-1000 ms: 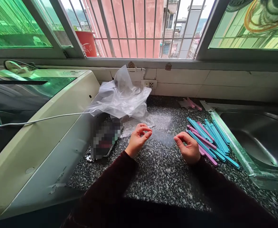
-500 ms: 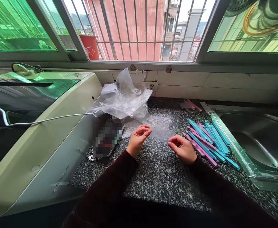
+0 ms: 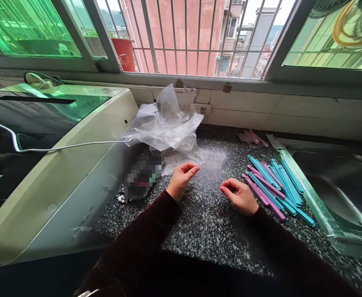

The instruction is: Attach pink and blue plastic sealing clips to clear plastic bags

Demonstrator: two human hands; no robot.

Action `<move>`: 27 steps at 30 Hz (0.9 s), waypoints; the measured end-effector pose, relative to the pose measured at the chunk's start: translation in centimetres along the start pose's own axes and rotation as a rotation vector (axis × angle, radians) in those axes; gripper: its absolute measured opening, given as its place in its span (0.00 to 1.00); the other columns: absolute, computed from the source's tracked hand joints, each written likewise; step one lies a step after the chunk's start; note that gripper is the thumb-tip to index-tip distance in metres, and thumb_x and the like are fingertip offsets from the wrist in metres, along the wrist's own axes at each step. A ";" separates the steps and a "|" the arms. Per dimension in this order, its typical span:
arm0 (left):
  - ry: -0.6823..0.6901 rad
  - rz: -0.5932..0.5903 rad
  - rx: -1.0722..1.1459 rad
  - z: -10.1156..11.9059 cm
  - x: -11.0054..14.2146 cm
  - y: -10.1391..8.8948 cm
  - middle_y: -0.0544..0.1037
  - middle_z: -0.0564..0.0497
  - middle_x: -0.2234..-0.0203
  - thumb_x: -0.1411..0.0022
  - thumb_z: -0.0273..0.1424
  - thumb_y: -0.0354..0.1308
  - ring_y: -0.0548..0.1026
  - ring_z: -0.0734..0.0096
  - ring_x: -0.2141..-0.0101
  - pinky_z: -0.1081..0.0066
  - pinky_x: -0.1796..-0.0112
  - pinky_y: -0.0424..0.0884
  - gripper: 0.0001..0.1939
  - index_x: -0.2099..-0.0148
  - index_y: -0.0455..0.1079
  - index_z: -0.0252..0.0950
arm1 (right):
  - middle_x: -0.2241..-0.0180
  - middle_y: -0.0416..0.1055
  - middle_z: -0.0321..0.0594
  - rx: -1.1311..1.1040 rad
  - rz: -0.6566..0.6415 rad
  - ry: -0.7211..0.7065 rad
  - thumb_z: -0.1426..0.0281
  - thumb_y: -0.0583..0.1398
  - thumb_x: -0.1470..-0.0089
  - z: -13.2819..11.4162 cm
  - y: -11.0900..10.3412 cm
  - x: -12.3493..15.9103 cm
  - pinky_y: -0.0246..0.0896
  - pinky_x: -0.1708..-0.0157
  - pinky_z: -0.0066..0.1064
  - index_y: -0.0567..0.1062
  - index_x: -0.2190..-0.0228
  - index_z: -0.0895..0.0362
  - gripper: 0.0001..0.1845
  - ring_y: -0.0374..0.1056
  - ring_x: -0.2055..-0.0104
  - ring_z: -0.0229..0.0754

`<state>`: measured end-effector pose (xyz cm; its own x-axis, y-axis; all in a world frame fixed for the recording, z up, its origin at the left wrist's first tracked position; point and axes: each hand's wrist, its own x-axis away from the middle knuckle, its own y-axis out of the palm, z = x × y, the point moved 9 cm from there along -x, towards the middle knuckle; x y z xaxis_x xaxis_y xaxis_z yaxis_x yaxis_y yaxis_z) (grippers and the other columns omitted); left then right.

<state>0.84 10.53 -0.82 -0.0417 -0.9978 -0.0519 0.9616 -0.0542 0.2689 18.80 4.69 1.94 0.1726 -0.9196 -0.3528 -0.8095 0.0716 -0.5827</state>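
My left hand (image 3: 182,180) pinches one side of a small clear plastic bag (image 3: 210,177), thumb against forefinger. On the bag's other side, my right hand (image 3: 239,195) is closed in a similar pinch. The see-through film spans the gap between both hands, just above the speckled countertop (image 3: 205,227), and its edges are hard to make out. Right of my right hand lies a loose pile of pink and turquoise flat strips (image 3: 272,185). Behind my left hand rests a heap of crumpled clear plastic bags (image 3: 171,128).
A phone-like object (image 3: 142,175), blurred out, lies left of my left hand. A white cable (image 3: 72,145) crosses a washing machine (image 3: 106,152) at the left. The steel sink (image 3: 329,181) borders the right side. More pink strips (image 3: 257,138) lie near the wall.
The view has shifted slightly, so everything sits a little further right. My left thumb and forefinger have come together on the bag; my right hand keeps its pinch.
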 end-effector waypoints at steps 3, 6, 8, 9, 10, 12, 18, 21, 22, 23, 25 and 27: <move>-0.009 -0.044 -0.011 -0.1 0.0 0.3 0.72 0.55 0.80 0.58 0.37 0.65 0.65 0.78 0.76 0.75 0.70 0.61 0.13 0.75 0.71 0.32 | 0.78 0.69 0.38 -0.054 0.072 0.105 0.56 0.56 0.50 1.0 -1.3 -0.1 0.60 0.77 0.27 0.71 0.74 0.58 0.16 0.64 0.77 0.37; -0.013 -0.085 -0.039 -0.2 0.0 0.5 0.71 0.54 0.80 0.58 0.35 0.65 0.65 0.78 0.75 0.75 0.71 0.59 0.12 0.75 0.70 0.32 | 0.80 0.68 0.37 -0.082 0.071 0.152 0.55 0.57 0.52 1.5 -1.6 -0.2 0.60 0.77 0.27 0.71 0.77 0.57 0.18 0.63 0.78 0.36; -0.010 -0.088 -0.045 -0.1 0.0 0.5 0.71 0.55 0.80 0.58 0.34 0.65 0.64 0.78 0.76 0.75 0.71 0.59 0.11 0.75 0.70 0.32 | 0.81 0.67 0.37 -0.090 0.039 0.149 0.55 0.58 0.53 1.4 -1.3 -0.2 0.60 0.77 0.28 0.70 0.79 0.57 0.18 0.62 0.78 0.36; -0.007 -0.090 -0.046 0.0 0.0 0.6 0.71 0.55 0.80 0.57 0.34 0.64 0.64 0.78 0.76 0.75 0.71 0.59 0.11 0.75 0.69 0.32 | 0.81 0.67 0.36 -0.090 0.028 0.147 0.55 0.58 0.53 1.4 -1.1 -0.2 0.60 0.77 0.28 0.70 0.79 0.57 0.18 0.62 0.78 0.36; -0.006 -0.096 -0.049 0.0 0.1 0.6 0.71 0.55 0.79 0.57 0.34 0.64 0.64 0.78 0.75 0.75 0.71 0.59 0.11 0.74 0.69 0.32 | 0.81 0.67 0.36 -0.089 0.028 0.150 0.55 0.58 0.53 1.4 -1.1 -0.2 0.59 0.77 0.28 0.69 0.79 0.57 0.18 0.62 0.78 0.36; -0.004 -0.122 -0.066 0.2 0.1 0.9 0.71 0.54 0.79 0.57 0.34 0.64 0.64 0.78 0.75 0.75 0.71 0.59 0.11 0.74 0.69 0.32 | 0.81 0.66 0.36 -0.093 0.061 0.172 0.54 0.58 0.53 1.6 -1.2 -0.1 0.58 0.78 0.28 0.69 0.78 0.57 0.18 0.61 0.78 0.36; -0.014 -0.190 -0.098 0.1 0.2 1.5 0.70 0.55 0.80 0.56 0.34 0.63 0.64 0.79 0.76 0.75 0.73 0.58 0.11 0.74 0.67 0.32 | 0.81 0.64 0.35 -0.123 0.082 0.229 0.51 0.58 0.55 2.7 -1.2 -0.2 0.57 0.79 0.28 0.68 0.77 0.57 0.21 0.59 0.79 0.35; -0.015 -0.217 -0.115 0.1 0.3 1.7 0.70 0.55 0.80 0.56 0.34 0.63 0.64 0.78 0.76 0.75 0.73 0.58 0.11 0.74 0.67 0.32 | 0.80 0.64 0.35 -0.129 0.125 0.240 0.52 0.59 0.56 3.0 -1.6 -0.2 0.58 0.77 0.28 0.68 0.75 0.56 0.20 0.60 0.78 0.35; -0.015 -0.229 -0.124 0.1 0.3 1.8 0.69 0.55 0.80 0.56 0.34 0.63 0.64 0.78 0.76 0.75 0.73 0.58 0.11 0.74 0.67 0.32 | 0.79 0.66 0.36 -0.136 0.094 0.238 0.52 0.59 0.55 3.0 -1.3 -0.2 0.59 0.76 0.28 0.69 0.74 0.57 0.19 0.61 0.77 0.36; -0.015 -0.238 -0.131 0.1 0.4 1.9 0.69 0.55 0.80 0.55 0.34 0.62 0.64 0.78 0.76 0.75 0.73 0.58 0.11 0.74 0.67 0.32 | 0.78 0.67 0.37 -0.143 0.039 0.234 0.53 0.58 0.55 2.9 -0.8 -0.3 0.59 0.75 0.29 0.69 0.74 0.57 0.18 0.62 0.76 0.37; -0.012 -0.242 -0.134 0.1 0.4 1.9 0.69 0.55 0.80 0.55 0.34 0.62 0.64 0.78 0.76 0.75 0.73 0.58 0.11 0.74 0.67 0.32 | 0.78 0.68 0.37 -0.144 -0.098 0.224 0.56 0.58 0.54 2.5 0.5 -0.2 0.59 0.74 0.29 0.70 0.76 0.57 0.16 0.62 0.75 0.37; -0.004 -0.220 -0.119 0.1 0.2 1.7 0.69 0.55 0.80 0.55 0.34 0.62 0.63 0.79 0.76 0.75 0.73 0.58 0.11 0.74 0.66 0.32 | 0.79 0.67 0.37 -0.128 -0.183 0.203 0.59 0.56 0.53 2.0 1.4 0.0 0.59 0.74 0.29 0.69 0.78 0.57 0.15 0.62 0.76 0.37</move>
<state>2.44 10.21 -0.30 -0.2545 -0.9627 -0.0924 0.9544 -0.2654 0.1369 18.77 5.58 -0.35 0.2163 -0.9722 -0.0892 -0.8420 -0.1395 -0.5211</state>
